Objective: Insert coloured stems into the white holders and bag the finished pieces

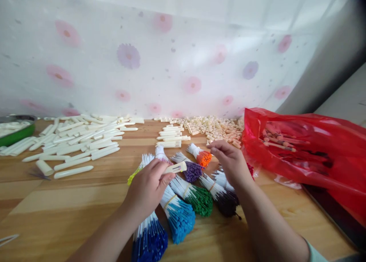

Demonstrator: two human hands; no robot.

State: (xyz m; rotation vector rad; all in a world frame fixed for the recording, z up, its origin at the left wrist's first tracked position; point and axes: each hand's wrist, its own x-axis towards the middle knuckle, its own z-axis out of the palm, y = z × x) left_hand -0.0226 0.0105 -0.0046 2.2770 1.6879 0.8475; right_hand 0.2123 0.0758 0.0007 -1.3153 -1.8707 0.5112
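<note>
Between its thumb and fingers, my left hand (143,189) grips a cream slotted pen barrel piece (177,167), pointing right. My right hand (233,161) is closed in a pinch beside the orange-ended bundle (203,158); whatever it holds is too small or hidden to make out. Under and between the hands lie bundles of thin white pen refills with coloured ends: purple (193,172), green (201,201), light blue (180,221), dark blue (150,241) and black (228,205). A yellow-ended bundle (132,177) is partly covered by my left hand.
Long cream pen barrels (85,138) are heaped at the left, near a green bowl (21,134). Slotted pieces (171,136) lie stacked mid-table, beside a pile of small cream parts (215,126). An open red plastic bag (314,155) with pieces inside stands at the right.
</note>
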